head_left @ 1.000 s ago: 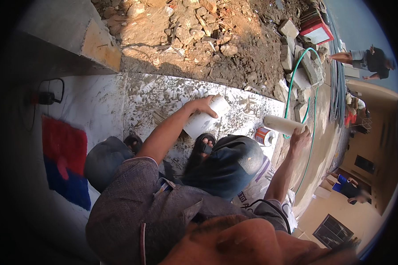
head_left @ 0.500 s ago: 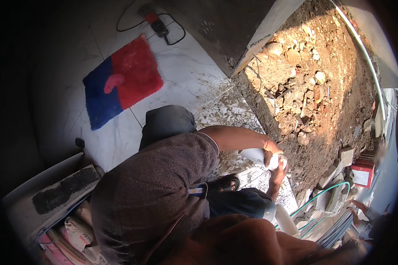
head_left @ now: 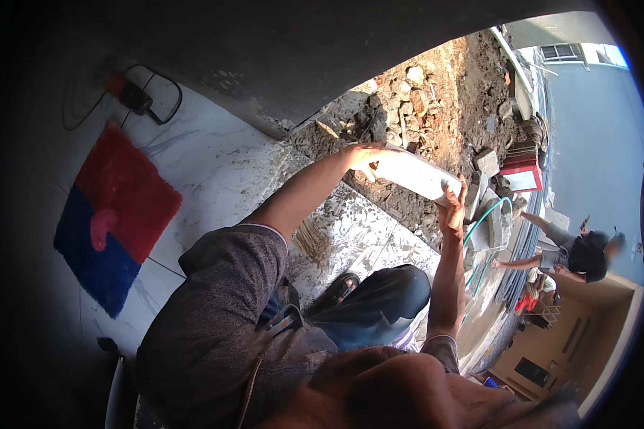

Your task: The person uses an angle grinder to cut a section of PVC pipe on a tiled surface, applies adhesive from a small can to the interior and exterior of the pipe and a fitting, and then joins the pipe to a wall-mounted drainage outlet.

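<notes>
- One white tube (head_left: 416,174), long, round and smooth like a plastic pipe, is held up in the air over the rubble.
- The left hand (head_left: 365,155) is wrapped around one end of the tube.
- The right hand (head_left: 452,207) holds the other end, with its fingers spread up along the side.
- The rubble (head_left: 436,107) is a rough brown heap of dirt, stones and broken bricks.
- One fluffy mat (head_left: 114,218), red and blue, lies flat on the floor.
- The floor (head_left: 215,164) is smooth white tile with grey veins, dusty near the edge.
- One green hose (head_left: 483,222) curves beside the rubble.
- One red and white box (head_left: 521,174) sits among the stones.
- One other person (head_left: 576,252) in dark clothes bends over, well apart.
</notes>
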Demonstrator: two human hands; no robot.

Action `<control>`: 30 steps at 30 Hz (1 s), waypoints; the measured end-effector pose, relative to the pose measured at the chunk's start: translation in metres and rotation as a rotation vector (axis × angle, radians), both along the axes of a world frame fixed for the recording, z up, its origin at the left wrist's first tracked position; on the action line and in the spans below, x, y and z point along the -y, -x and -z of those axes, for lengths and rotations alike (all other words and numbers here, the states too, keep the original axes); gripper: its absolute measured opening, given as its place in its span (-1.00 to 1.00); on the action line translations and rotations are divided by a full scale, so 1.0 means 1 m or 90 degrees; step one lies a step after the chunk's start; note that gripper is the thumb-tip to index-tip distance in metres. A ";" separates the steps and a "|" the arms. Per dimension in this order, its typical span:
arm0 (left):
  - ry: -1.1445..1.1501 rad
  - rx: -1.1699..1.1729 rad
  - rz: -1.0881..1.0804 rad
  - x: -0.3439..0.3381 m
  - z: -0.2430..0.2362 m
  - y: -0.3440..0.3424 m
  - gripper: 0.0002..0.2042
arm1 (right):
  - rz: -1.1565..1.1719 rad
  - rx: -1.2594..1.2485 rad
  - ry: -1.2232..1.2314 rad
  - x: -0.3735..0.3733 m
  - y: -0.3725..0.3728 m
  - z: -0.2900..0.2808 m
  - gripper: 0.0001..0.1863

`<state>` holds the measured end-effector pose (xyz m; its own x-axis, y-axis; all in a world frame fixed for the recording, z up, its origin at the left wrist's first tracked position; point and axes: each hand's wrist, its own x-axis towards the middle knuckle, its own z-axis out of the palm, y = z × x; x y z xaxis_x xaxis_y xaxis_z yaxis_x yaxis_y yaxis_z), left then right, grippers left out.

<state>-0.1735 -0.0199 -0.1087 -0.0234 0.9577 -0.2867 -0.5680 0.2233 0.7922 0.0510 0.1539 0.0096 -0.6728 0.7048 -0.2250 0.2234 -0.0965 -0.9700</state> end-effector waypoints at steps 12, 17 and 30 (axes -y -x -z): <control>-0.106 -0.098 -0.268 -0.051 -0.010 -0.021 -0.29 | 0.123 0.078 -0.015 0.000 0.020 -0.031 -0.19; -0.276 -0.156 -0.468 -0.052 0.034 -0.044 -0.50 | 0.165 0.039 -0.030 -0.007 0.000 0.022 -0.39; 0.326 -0.240 -0.047 0.156 -0.021 -0.032 -0.07 | -0.039 0.093 0.434 0.085 -0.017 0.173 -0.37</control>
